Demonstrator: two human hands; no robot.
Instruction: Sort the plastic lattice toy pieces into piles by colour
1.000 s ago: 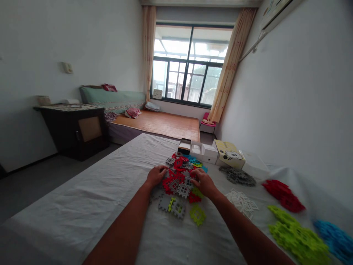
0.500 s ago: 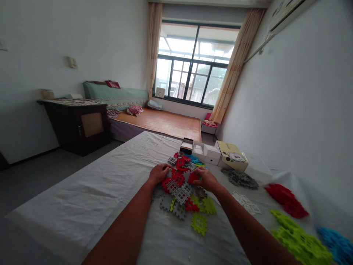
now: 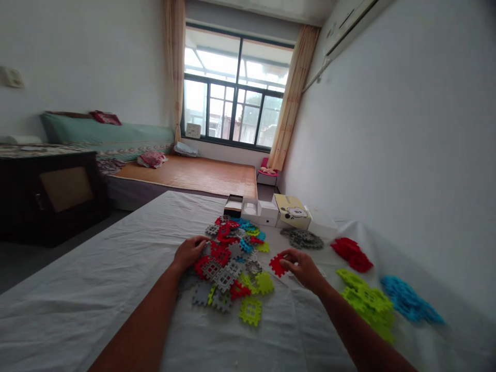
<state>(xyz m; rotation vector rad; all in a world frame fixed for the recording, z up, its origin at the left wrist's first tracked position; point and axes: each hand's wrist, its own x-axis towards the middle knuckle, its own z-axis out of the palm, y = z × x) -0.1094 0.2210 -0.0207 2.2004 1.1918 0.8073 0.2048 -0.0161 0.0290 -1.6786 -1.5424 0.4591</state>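
My right hand (image 3: 304,267) is closed in a pinch on a red square building tile (image 3: 278,265) with notched edges, held over the white cloth to the right of the mixed pile. My left hand (image 3: 189,251) lies against the left side of that pile, its fingers drawn together; what they hold, if anything, is hidden. The pile mixes red tiles (image 3: 220,253), grey tiles (image 3: 226,277), blue and lime ones. A lime tile (image 3: 250,311) lies at the near edge of the pile.
Along the right lie sorted heaps: dark grey (image 3: 303,238), red (image 3: 351,254), lime (image 3: 367,302) and blue (image 3: 411,299). White pieces are partly covered by my right hand. Behind the pile stand a black open box (image 3: 233,205), white boxes (image 3: 267,213) and a yellow cartoon box (image 3: 292,211).
My right hand has lifted the red tile off the pile and carried it to the right. The left hand stays at the pile's left side. The camera has turned to the right.
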